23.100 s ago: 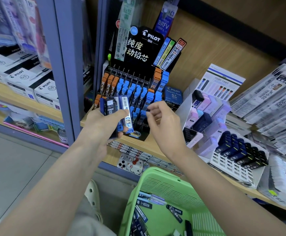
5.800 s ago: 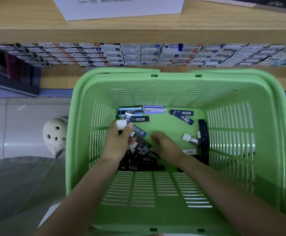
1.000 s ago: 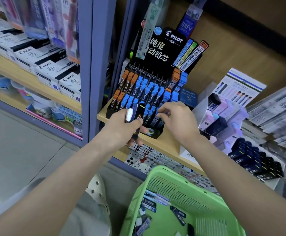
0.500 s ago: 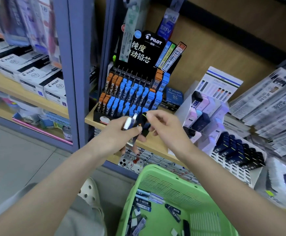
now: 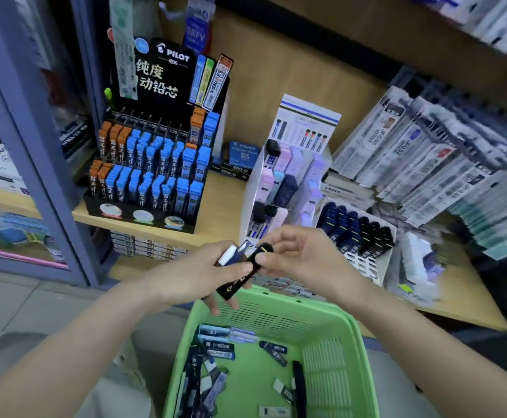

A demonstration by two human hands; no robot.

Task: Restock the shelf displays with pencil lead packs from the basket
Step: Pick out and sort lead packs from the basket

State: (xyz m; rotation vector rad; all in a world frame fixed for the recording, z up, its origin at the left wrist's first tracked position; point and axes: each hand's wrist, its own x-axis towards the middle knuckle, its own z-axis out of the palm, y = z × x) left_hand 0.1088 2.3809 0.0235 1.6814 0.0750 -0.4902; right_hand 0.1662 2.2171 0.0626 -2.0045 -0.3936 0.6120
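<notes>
Midway, we judge: our left hand (image 5: 196, 277) grips a few lead packs (image 5: 230, 256), our right hand (image 5: 302, 260) pinches the black pack (image 5: 236, 285), and many loose packs (image 5: 219, 346) lie unshelved in our basket (image 5: 276, 318).

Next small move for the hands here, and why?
Probably pull the black pack free of the left hand with the right hand, which pinches its top, toward the white rack: its dark yellow-striped packs look like a match.

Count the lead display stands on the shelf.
3: black Pilot stand at left, white stand of pastel packs in the middle, white rack of dark packs at right; more may be hidden.
</notes>
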